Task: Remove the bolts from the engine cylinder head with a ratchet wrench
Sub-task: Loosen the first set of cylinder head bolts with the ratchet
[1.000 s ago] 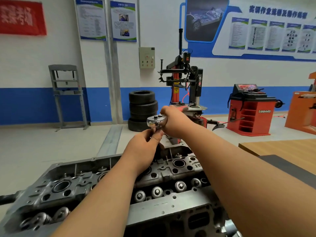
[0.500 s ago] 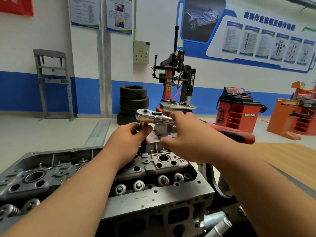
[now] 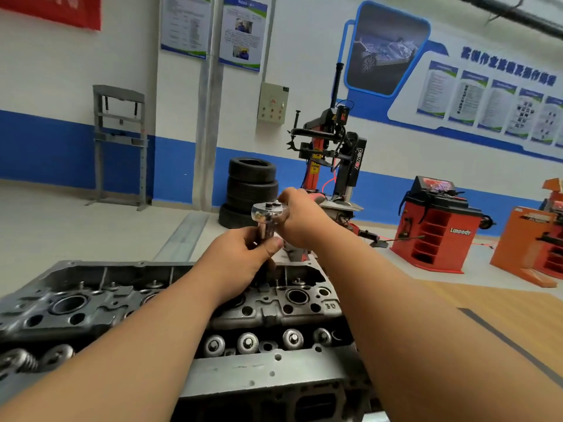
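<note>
Right hand (image 3: 300, 220) curled round shiny chrome ratchet (image 3: 268, 211), left hand (image 3: 243, 254) pinching its round steel extension (image 3: 265, 234) above rough grey cast head (image 3: 91, 300).

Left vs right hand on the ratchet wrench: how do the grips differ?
Left hand sits lower, pinching the upright extension; right hand sits higher, gripping the ratchet wrench beside its head. Both hold the same tool over the cylinder head.
</note>
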